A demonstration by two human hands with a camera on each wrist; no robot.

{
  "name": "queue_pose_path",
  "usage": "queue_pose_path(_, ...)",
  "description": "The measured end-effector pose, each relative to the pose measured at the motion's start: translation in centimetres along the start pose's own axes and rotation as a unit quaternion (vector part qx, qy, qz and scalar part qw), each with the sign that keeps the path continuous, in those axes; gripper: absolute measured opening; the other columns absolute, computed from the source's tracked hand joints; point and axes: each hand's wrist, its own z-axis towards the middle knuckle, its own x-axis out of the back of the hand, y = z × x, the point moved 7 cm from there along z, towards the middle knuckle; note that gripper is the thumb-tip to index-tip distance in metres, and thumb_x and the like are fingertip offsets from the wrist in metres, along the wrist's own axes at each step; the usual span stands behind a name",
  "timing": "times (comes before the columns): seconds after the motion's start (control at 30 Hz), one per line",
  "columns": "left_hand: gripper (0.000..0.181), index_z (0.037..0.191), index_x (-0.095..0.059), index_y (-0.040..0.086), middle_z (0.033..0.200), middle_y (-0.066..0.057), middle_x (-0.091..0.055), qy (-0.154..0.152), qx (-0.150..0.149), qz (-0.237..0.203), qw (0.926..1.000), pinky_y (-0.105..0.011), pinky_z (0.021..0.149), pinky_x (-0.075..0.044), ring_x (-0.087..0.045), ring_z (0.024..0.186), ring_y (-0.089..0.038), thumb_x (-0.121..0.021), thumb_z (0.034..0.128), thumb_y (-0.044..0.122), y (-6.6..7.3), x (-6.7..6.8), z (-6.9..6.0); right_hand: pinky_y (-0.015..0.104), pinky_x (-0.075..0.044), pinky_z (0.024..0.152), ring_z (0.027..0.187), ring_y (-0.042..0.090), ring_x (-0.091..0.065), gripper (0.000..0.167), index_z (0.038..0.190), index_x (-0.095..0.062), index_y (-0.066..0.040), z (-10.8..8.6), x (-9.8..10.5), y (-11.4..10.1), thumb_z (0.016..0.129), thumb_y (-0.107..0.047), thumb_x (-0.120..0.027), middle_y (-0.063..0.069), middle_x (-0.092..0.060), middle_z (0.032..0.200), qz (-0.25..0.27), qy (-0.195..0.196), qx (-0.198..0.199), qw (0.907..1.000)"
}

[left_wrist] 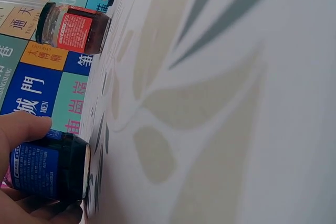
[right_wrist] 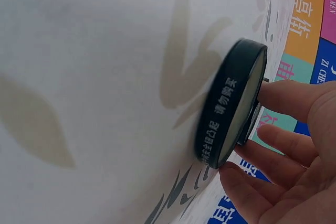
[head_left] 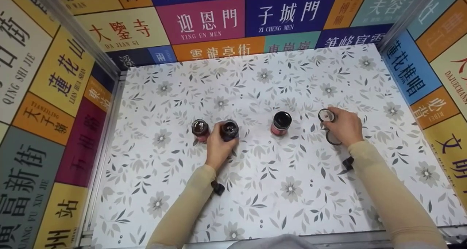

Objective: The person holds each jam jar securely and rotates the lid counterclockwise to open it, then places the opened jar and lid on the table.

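Note:
My left hand (head_left: 219, 143) grips a blue-labelled glass jar (left_wrist: 39, 169) with dark contents; its top is uncovered, and its base meets or nearly meets the table. Just left of that hand stands another uncovered jar (head_left: 200, 129) with a reddish lower part. A red-labelled jar (left_wrist: 76, 29), upright between my hands, has a dark lid (head_left: 282, 119) on it. My right hand (head_left: 344, 125) pinches a round jar lid (head_left: 325, 115), pale inside facing up, between thumb and fingers. Partly under this hand, a second dark-rimmed lid (right_wrist: 231, 103) lies on the table, printed with white characters.
A pale table (head_left: 255, 205) with a grey leaf and flower pattern spreads under everything. Colourful panels with Chinese characters (head_left: 208, 20) wall it in at the back and both sides. Dark straps with small black blocks (head_left: 217, 187) sit at both wrists.

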Motion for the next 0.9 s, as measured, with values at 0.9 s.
queue_pose_path(0.9,0.085,0.146,-0.048,0.008,0.144,-0.005,-0.054,-0.004,-0.067,-0.016,0.9976,-0.028,0.114,-0.032,-0.047,0.134,-0.017,-0.089,0.0727,0.02,3.1,1.6,0.8,0.063,-0.028,0.109,0.135,0.047,-0.038,0.054,0.14,-0.059,-0.009,-0.5,0.9,-2.7,0.092,-0.029,-0.073,0.027,-0.047,0.145,0.044,-0.003,0.024,0.9987)
